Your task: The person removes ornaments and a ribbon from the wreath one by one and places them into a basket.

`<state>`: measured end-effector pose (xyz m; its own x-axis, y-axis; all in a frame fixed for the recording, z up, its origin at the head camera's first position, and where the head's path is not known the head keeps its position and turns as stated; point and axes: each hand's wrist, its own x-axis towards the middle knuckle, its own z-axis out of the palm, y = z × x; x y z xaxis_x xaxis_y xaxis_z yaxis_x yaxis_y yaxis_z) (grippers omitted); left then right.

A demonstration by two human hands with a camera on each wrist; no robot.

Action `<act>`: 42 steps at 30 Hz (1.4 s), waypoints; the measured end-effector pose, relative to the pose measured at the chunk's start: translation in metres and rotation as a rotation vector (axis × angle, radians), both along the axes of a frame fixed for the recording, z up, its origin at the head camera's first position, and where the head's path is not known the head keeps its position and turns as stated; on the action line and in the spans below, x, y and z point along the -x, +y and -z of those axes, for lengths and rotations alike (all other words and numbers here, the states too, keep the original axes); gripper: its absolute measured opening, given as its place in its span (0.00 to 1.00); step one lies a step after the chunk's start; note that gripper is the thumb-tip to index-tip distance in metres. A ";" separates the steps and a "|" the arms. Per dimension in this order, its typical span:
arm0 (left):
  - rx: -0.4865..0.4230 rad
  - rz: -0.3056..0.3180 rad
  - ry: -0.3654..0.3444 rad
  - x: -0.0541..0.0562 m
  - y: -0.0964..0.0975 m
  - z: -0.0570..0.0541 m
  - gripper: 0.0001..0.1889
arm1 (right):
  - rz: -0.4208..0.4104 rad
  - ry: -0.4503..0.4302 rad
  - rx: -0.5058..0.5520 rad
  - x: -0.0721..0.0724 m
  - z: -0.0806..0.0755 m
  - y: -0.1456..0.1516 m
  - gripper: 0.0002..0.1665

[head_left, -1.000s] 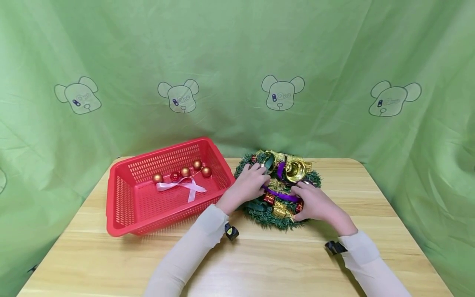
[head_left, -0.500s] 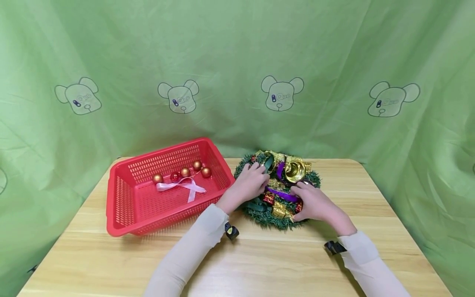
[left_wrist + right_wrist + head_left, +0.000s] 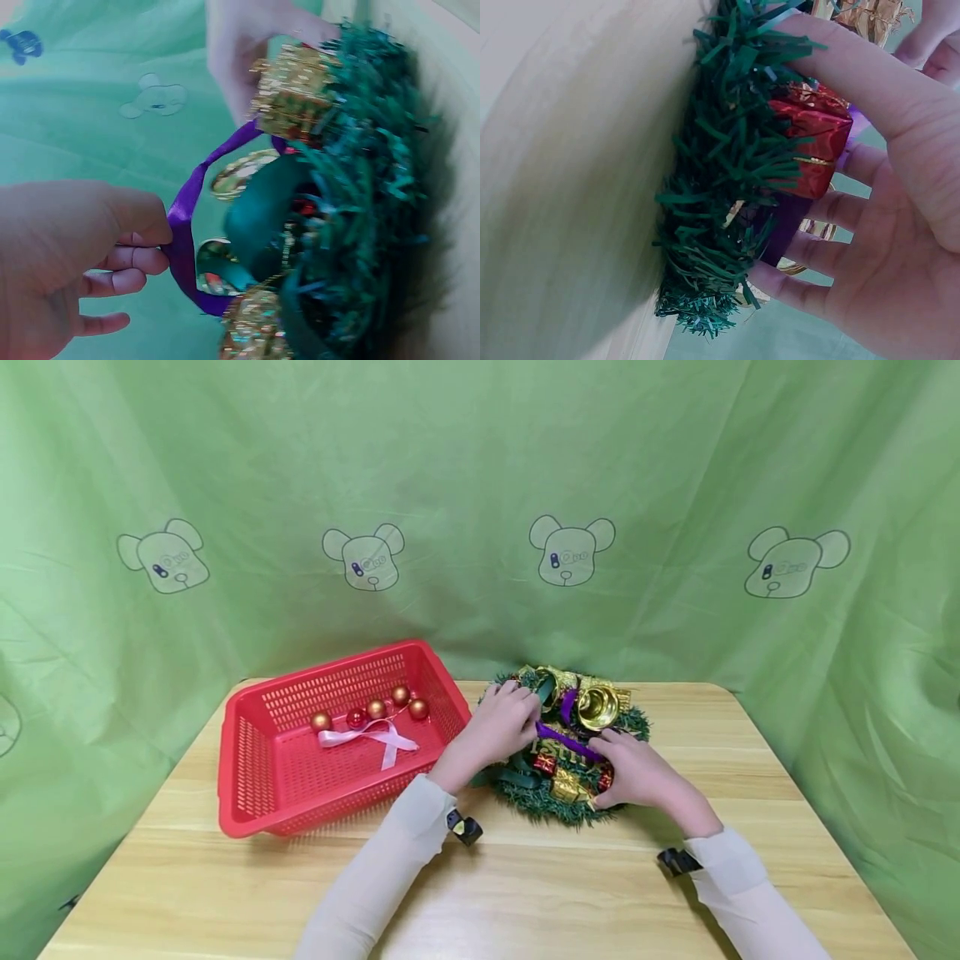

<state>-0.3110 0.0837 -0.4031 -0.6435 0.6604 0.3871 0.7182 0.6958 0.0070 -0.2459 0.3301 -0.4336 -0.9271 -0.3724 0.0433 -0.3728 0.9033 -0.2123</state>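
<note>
A green tinsel Christmas wreath (image 3: 551, 806) lies on the table, decked with gold bells (image 3: 597, 706), gold boxes (image 3: 570, 783) and small red gift boxes (image 3: 814, 139). My left hand (image 3: 495, 727) pinches a purple ribbon (image 3: 182, 225) between thumb and forefinger, drawing it up in a loop off the wreath. The other fingers of that hand are loosely bent. At the wreath's right side, my right hand (image 3: 641, 771) grips the edge, thumb and spread fingers either side of a red box. Gold lettering shows under the ribbon, partly hidden.
To the left stands a red plastic basket (image 3: 247, 802) holding several gold and red baubles (image 3: 377, 709) and a pale pink ribbon (image 3: 367, 737). Its right corner is close beside my left hand. A green curtain (image 3: 465, 460) hangs behind the wooden table (image 3: 540, 893).
My left hand has shifted slightly up and left, pulling the purple ribbon tauter and higher. More gold lettering shows beneath it. My right hand has stayed put on the wreath.
</note>
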 end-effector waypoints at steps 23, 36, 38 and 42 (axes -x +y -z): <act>-0.388 0.051 -0.189 0.005 -0.031 -0.039 0.02 | -0.015 0.020 0.027 -0.003 0.006 -0.001 0.60; -0.461 0.069 -0.206 0.007 -0.039 -0.040 0.02 | -0.038 0.061 0.035 0.001 0.006 -0.002 0.52; -0.480 0.061 -0.199 0.007 -0.042 -0.042 0.02 | -0.032 0.059 0.031 0.001 0.006 -0.002 0.53; -0.529 0.031 -0.185 0.006 -0.050 -0.047 0.02 | -0.019 0.051 0.018 0.001 0.004 -0.001 0.58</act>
